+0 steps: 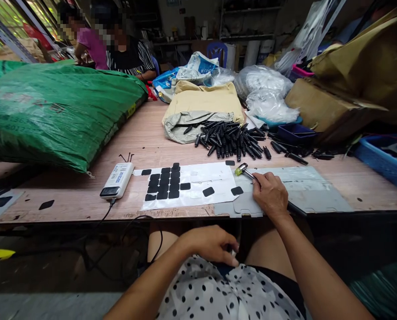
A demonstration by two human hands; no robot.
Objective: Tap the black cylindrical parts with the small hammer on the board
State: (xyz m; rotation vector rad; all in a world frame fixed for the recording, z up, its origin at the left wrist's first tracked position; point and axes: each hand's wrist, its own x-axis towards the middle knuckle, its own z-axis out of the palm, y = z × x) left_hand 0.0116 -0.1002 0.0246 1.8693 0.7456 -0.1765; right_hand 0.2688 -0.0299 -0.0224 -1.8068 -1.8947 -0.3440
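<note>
My right hand [271,195] is wrapped round a hammer [248,172] above the grey board [295,186] at the table's front edge. The hammer's head, with a yellow-green part, points left, and its black grip sticks out behind my hand. My left hand [213,244] is over my lap, below the table edge, with its fingers curled. A small pale spot shows at its fingertips, too small to name. Left of the hammer lies a white sheet [198,175] bearing several black rounded-square pads [164,183], most of them grouped in a block.
A heap of black pen-like parts [230,140] spills from a tan sack [201,102]. A white power bank [117,180] with a cable stands left of the sheet. A large green sack [58,111] fills the left. Blue tray [385,164] at right. Two people sit beyond.
</note>
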